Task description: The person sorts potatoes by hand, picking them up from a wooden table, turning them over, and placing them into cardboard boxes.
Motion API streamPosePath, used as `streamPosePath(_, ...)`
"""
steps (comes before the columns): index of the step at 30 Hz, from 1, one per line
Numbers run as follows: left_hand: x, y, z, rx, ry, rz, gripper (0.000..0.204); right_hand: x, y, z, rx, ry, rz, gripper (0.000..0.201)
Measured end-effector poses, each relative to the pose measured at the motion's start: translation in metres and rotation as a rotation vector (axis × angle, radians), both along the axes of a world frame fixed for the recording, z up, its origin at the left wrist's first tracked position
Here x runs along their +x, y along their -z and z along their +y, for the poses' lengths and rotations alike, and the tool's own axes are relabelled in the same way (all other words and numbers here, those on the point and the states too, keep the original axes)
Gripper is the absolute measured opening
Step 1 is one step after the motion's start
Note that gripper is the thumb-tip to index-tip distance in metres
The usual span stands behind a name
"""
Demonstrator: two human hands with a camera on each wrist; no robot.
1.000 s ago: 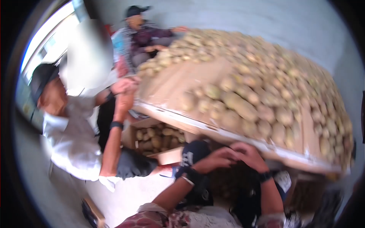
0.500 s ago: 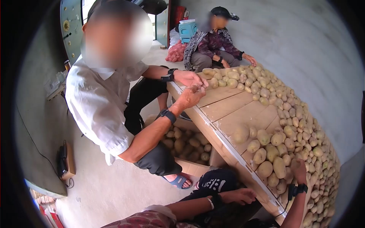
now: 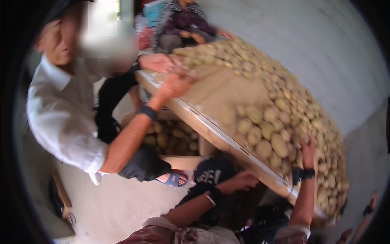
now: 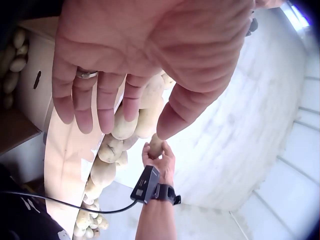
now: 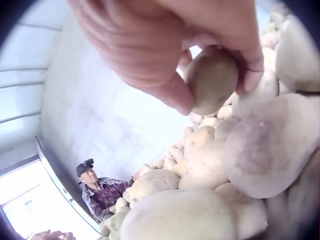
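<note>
My right hand (image 3: 308,148) is over the potato pile at the tabletop's right side, and in the right wrist view its thumb and fingers pinch a small potato (image 5: 212,80). Larger potatoes (image 5: 270,145) lie just below it, one with a dark patch. My left hand (image 3: 239,181) is low beside the table's front edge. Seen from the left wrist, its palm is bare, the fingers extended and a ring on one of them. That hand holds nothing.
The wooden tabletop (image 3: 219,87) carries a long heap of potatoes (image 3: 280,83) along the wall. Below it stands a cardboard box (image 3: 183,162) with potatoes inside. A person in a white shirt (image 3: 65,122) sits at the left; another person (image 3: 185,24) sits at the far end.
My right hand has left its place beside the left hand, reached out to the potatoes and now grips one. My left hand stays low by the table edge. The head view has swung about.
</note>
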State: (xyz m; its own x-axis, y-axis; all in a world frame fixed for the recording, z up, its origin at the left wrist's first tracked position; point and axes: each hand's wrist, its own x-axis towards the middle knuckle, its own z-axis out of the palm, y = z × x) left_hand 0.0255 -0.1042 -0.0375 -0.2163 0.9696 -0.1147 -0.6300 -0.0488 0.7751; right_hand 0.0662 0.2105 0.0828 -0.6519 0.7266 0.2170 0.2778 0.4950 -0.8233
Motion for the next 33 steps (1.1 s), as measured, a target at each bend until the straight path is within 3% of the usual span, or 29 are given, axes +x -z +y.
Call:
streamPosePath(3,-0.001,-0.011,-0.003,0.007,-0.037,-0.05,0.027,0.038,-0.002,-0.044,-0.497,-0.218,0.396,0.045)
streamPosePath(5,0.002,-0.009,0.003,-0.04,-0.01,-0.109,0.03,0.054,-0.009,-0.092,-0.809,-0.281,0.474,0.047)
streamPosePath(7,0.001,-0.01,0.011,-0.072,0.012,-0.114,0.034,0.063,0.035,-0.111,-1.017,-0.263,0.544,0.031)
streamPosePath(9,-0.001,-0.015,0.009,-0.073,0.109,-0.291,0.037,0.059,0.069,-0.147,-1.011,-0.211,0.466,0.021)
streamPosePath(12,0.0,-0.013,0.005,-0.021,0.134,-0.307,0.042,0.053,0.102,-0.18,-0.466,-0.334,0.189,0.022)
streamPosePath(13,-0.002,-0.012,0.001,-0.05,0.14,-0.278,0.042,0.049,0.101,-0.186,-0.485,-0.329,0.225,0.022)
streamPosePath(15,0.004,-0.008,-0.002,-0.149,-0.03,0.024,0.047,0.049,0.092,-0.19,-0.395,-0.437,0.19,0.025)
streamPosePath(16,0.004,-0.01,-0.002,-0.141,-0.03,0.034,0.047,0.052,0.087,-0.188,-0.386,-0.439,0.198,0.025)
streamPosePath(18,-0.001,-0.013,-0.007,-0.067,0.019,-0.048,0.045,0.059,0.077,-0.183,-0.456,-0.647,0.282,0.026)
streamPosePath(23,0.01,-0.021,-0.002,-0.179,0.013,0.067,0.049,0.081,0.067,-0.161,-0.693,-0.834,0.113,0.036)
streamPosePath(26,0.005,-0.015,0.003,-0.183,0.175,0.222,0.043,0.086,0.097,-0.134,-0.966,-0.73,0.106,0.035)
streamPosePath(27,0.008,-0.016,0.004,-0.158,0.173,0.085,0.032,0.089,0.1,-0.121,-0.818,-0.746,-0.141,0.034)
streamPosePath(28,0.011,-0.014,0.006,-0.182,0.184,0.087,0.032,0.087,0.106,-0.12,-0.84,-0.74,-0.126,0.034)
streamPosePath(30,0.017,-0.009,0.015,-0.268,-0.002,0.401,0.028,0.076,0.117,-0.121,-0.46,-0.96,-0.385,0.038)
streamPosePath(31,0.019,-0.008,0.02,-0.301,-0.065,0.506,0.029,0.077,0.121,-0.132,-0.581,-0.845,-0.129,0.043)
streamPosePath(32,0.021,-0.007,0.023,-0.2,-0.159,0.803,0.038,0.077,0.125,-0.138,-0.598,-0.845,-0.126,0.043)
streamPosePath(33,0.023,-0.004,0.021,-0.148,-0.192,0.947,0.043,0.079,0.114,-0.15,-0.854,-0.747,-0.058,0.044)
